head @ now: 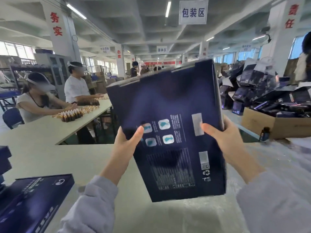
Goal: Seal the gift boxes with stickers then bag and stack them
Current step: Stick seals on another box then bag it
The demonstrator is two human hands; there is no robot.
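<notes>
At a packing-hall table (70, 158), a second gift box (33, 202) lies flat at my near left, sleeve-side. Just beyond it I hold the gift box (168, 115) of the moment off the table in both hands, tilted, its printed underside facing me. My left hand (125, 145) grips the lower left edge, thumb pressed flat on the print, fingers closed round behind the box and out of sight. My right hand (223, 137) clamps the right edge the same way, thumb resting on a silver patch (197, 124). That patch may be a seal or only a printed label; motion blur leaves it unclear.

To my mind this is the turn-and-check before sealing. Done well, it means keeping both grips on the edges, bringing the flap seam round to face me, and pressing any sticker squarely across it.

Farther off, two seated workers (55, 96) handle brown bottles (71, 115) at the next table. At right, dark boxes (262, 84) are heaped behind an open carton (272, 126).
</notes>
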